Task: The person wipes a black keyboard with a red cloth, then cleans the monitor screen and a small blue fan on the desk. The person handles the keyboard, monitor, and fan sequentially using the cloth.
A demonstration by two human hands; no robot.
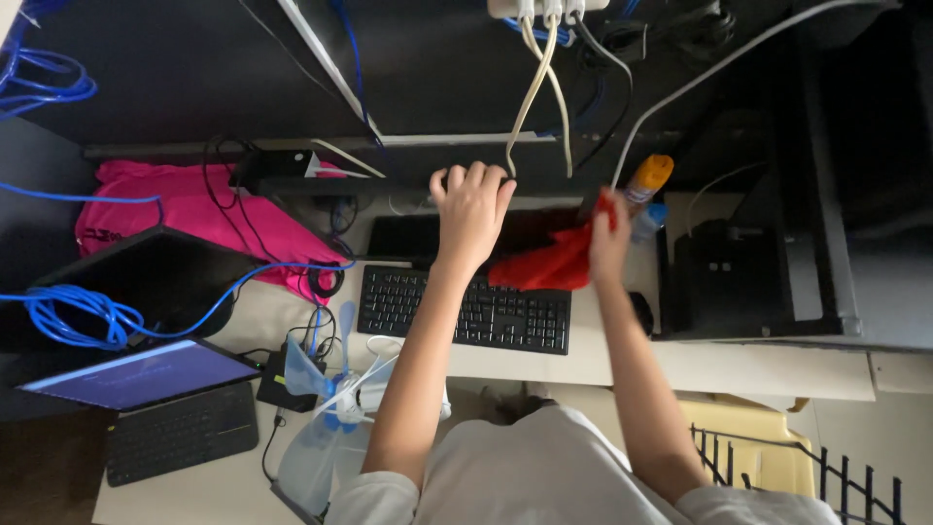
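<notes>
The right hand (pixel 609 238) is clenching a red cloth (pixel 546 262) just above the black keyboard (pixel 465 309); the left hand (pixel 473 206), released, is resting on the dark monitor (pixel 428 233) edge. A wide swipe is risking toppling the orange-capped spray can (pixel 646 182) or snagging the hanging white cables (pixel 540 87) above the worktop (pixel 739 365)

A laptop screen (pixel 146 374) glows blue-violet at the worktop's left edge, a slanted rectangle above its dark keyboard. Just beyond it stands a black tilted screen (pixel 155 272), unlit. At the worktop's far edge, behind the keyboard, a dark monitor (pixel 418 233) lies low. An orange-topped spray can (pixel 648 180) stands at the far right.
</notes>
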